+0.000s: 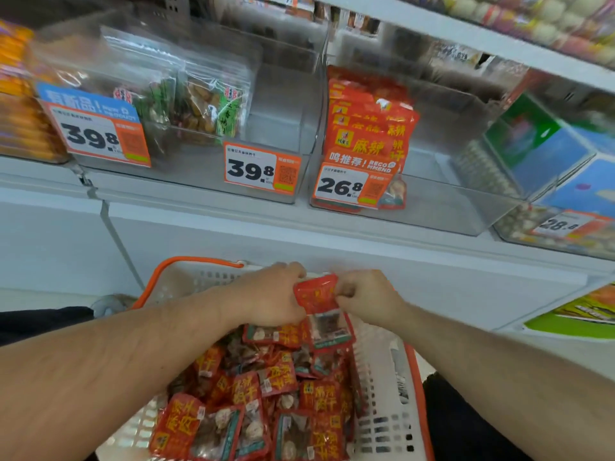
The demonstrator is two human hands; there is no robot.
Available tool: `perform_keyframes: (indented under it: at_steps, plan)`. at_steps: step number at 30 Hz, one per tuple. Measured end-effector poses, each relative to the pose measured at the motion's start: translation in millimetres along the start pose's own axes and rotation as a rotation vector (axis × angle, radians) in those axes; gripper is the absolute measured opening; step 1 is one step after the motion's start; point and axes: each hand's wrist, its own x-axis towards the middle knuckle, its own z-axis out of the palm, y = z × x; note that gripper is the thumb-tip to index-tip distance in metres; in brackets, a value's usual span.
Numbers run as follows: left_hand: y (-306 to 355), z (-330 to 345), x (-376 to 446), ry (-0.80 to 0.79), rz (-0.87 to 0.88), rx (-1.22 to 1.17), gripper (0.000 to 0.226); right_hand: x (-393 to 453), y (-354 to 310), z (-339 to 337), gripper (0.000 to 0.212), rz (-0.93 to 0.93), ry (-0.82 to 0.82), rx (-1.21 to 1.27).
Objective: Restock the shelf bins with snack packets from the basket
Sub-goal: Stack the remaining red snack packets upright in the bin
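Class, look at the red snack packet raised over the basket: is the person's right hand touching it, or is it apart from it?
Touching. The head view shows the right hand with its fingers curled onto the top edge of the red packet, no gap between them; the left hand grips its other side.

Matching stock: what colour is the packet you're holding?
Red packet with yellow print, head view.

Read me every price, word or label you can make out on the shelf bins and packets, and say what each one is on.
"39.8": left bin's tag
"39.8": middle bin's tag
"26.8": tag on the red-packet bin
"RECOMMEND": banner above that tag
"28.8", blurred: far right tag
Small print on tags: unreadable
Red packet held by both hands, and basket packets: unreadable
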Motion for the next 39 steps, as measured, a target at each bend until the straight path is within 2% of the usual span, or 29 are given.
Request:
perform_keyframes:
  at_steps: [3,6,8,10,12,13,14,16,17,18,20,21,24,27,29,34,35,37,38,39]
  plan:
    - [-1,-4,0,0.175,-0.128,-0.225,0.087,-3,-21,-34,0.030,0.018,0.078,0.342]
    - [-1,-8,2,0.265,-0.263,-0.553,0.089,-11,-38,-57,0.029,0.020,0.087,0.582]
    - [-1,-11,1,0.244,-0.206,-0.829,0.065,-16,-46,-64,0.028,0.020,0.114,0.683]
    - [4,-13,-3,0.227,-0.123,-1.058,0.027,-21,-54,-69,0.028,0.011,0.158,0.746]
    - [8,-17,-7,0.236,-0.052,-1.192,0.017,-25,-61,-73,0.028,-0.009,0.197,0.739]
    - [11,-18,-8,0.278,-0.009,-1.181,0.017,-28,-64,-75,0.027,-0.013,0.224,0.714]
    - [12,-20,-9,0.386,0.043,-1.100,0.021,-32,-67,-76,0.025,0.004,0.266,0.699]
    - [11,-28,-12,0.730,0.234,-0.676,0.027,-39,-71,-83,0.017,0.125,0.339,0.781]
    - [8,-35,-15,0.876,0.405,-0.413,0.025,-42,-71,-88,0.020,0.237,0.295,0.877]
    - [5,-39,-17,0.971,0.607,-0.176,0.022,-45,-70,-93,0.030,0.357,0.174,0.998]
    - [4,-46,-24,1.031,0.893,0.140,0.025,-50,-70,-102,0.048,0.503,-0.131,1.210]
    - [5,-47,-25,1.043,0.956,0.220,0.024,-52,-69,-104,0.052,0.505,-0.230,1.257]
    - [13,-42,-30,1.061,1.040,0.360,0.015,-56,-71,-103,0.051,0.392,-0.328,1.284]
    - [17,-34,-29,1.040,1.094,0.435,0.010,-57,-75,-102,0.043,0.272,-0.292,1.247]
    - [14,-30,-25,1.036,1.056,0.434,0.010,-57,-76,-104,0.040,0.248,-0.221,1.226]
    - [3,-37,-23,1.060,0.626,0.209,0.044,-56,-76,-115,0.023,0.144,-0.091,1.032]
    - [3,-41,-26,1.054,0.577,0.158,0.047,-56,-78,-121,0.019,0.111,-0.067,0.923]
    - [9,-52,-30,0.993,0.520,0.015,0.046,-56,-83,-137,0.011,-0.021,-0.050,0.472]
    - [16,-57,-32,0.913,0.489,-0.080,0.043,-56,-88,-145,0.011,-0.100,-0.074,0.209]
    - [25,-61,-35,0.795,0.453,-0.166,0.039,-54,-94,-152,0.021,-0.166,-0.103,-0.010]
